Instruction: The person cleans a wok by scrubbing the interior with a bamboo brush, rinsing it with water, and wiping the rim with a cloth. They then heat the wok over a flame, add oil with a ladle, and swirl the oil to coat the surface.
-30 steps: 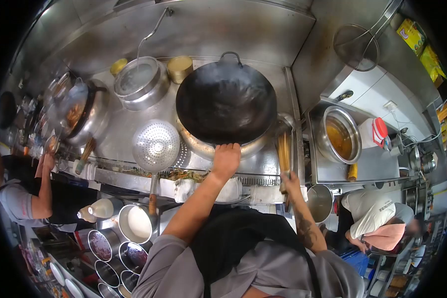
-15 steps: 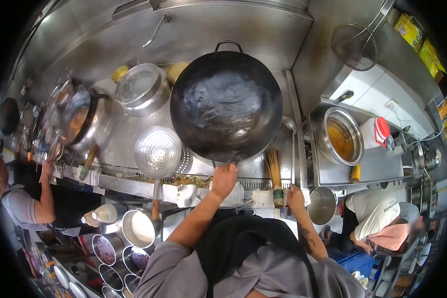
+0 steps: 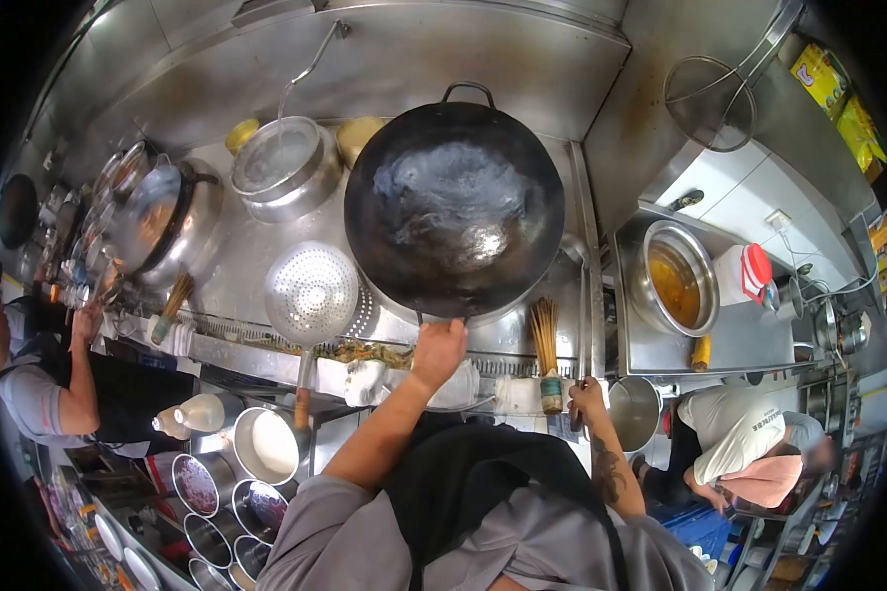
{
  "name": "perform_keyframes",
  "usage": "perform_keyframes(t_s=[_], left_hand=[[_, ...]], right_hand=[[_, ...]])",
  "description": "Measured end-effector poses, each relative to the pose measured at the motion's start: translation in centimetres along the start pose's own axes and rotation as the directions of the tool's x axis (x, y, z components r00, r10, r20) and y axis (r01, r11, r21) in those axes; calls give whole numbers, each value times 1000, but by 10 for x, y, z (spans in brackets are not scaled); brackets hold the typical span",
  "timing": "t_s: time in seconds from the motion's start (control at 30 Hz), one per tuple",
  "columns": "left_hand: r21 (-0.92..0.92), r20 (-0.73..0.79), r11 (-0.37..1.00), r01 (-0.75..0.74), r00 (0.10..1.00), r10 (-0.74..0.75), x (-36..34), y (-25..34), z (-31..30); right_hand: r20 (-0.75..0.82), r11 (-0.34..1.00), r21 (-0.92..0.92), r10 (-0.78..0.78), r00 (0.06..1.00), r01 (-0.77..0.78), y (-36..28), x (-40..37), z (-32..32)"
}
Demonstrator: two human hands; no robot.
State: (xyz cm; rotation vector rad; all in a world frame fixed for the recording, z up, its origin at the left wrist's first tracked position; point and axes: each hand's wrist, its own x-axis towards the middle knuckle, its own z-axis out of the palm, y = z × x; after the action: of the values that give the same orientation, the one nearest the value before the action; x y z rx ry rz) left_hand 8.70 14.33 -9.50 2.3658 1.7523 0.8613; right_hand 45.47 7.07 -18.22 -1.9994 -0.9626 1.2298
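A large black wok [image 3: 453,207] sits over the burner, its inside dark and shiny with nothing solid in it. My left hand [image 3: 440,352] is closed around the wok's near handle, fingers wrapped over it. At the right edge of the stove, my right hand [image 3: 589,402] grips the lower end of a long-handled ladle [image 3: 581,330], whose bowl rests beside the wok. A bamboo wok brush [image 3: 546,345] stands just left of that hand. Left of the wok lies a perforated skimmer [image 3: 311,293] with a wooden handle.
A lidded metal pot [image 3: 278,172] stands back left. On the right-hand counter is a steel bowl [image 3: 676,278] of brownish liquid, with a white container [image 3: 745,273] beside it. A strainer [image 3: 712,103] hangs above. One co-worker [image 3: 54,384] stands left; another person [image 3: 734,433] bends over at right.
My right hand has closed more visibly around the ladle's handle. My left hand stays on the wok handle; the view has shifted slightly.
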Motion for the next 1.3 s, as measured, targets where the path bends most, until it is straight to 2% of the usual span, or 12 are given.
perform_keyframes(t_s=[0.13,0.37,0.5,0.63,0.67,0.77,0.8,0.9,1.03,1.07,1.2,1.3], left_hand=[[11,7,1000,-11,1000,11,-1,-1,2],[-5,-12,1000,-30,999,30,8,2,-6],[-33,-42,996,-81,996,80,25,5,-19],[-35,-37,995,-96,995,94,39,6,-25],[-31,-29,995,-93,995,92,43,5,-25],[0,-26,996,-87,996,87,53,5,-27],[11,-29,996,-88,996,89,56,6,-27],[39,8,996,-82,997,81,65,7,-28],[-4,-32,995,-100,994,100,63,8,-35],[-31,-53,993,-113,992,111,64,5,-34],[-134,-70,983,-128,990,119,64,3,-42],[-128,-90,985,-119,990,108,62,3,-46]], right_hand=[[-54,999,28,-25,998,26,-72,-35,-8],[-212,957,17,-278,937,288,-59,-61,-10],[-164,968,129,-191,968,213,-90,-77,-21],[-228,954,-3,-293,928,301,-80,-83,-15],[-232,920,-123,-391,891,372,-55,-71,-19],[-242,929,-159,-364,899,333,-71,-87,-15],[-211,849,-299,-503,838,434,-86,-95,-18],[-177,978,3,-204,963,208,-97,-104,-15],[-269,800,-347,-584,766,489,-80,-106,-15],[-232,879,-231,-466,854,417,-77,-104,-20],[-138,887,-261,-424,895,380,-107,-116,-26],[-75,683,-404,-687,722,608,-95,-100,-24]])
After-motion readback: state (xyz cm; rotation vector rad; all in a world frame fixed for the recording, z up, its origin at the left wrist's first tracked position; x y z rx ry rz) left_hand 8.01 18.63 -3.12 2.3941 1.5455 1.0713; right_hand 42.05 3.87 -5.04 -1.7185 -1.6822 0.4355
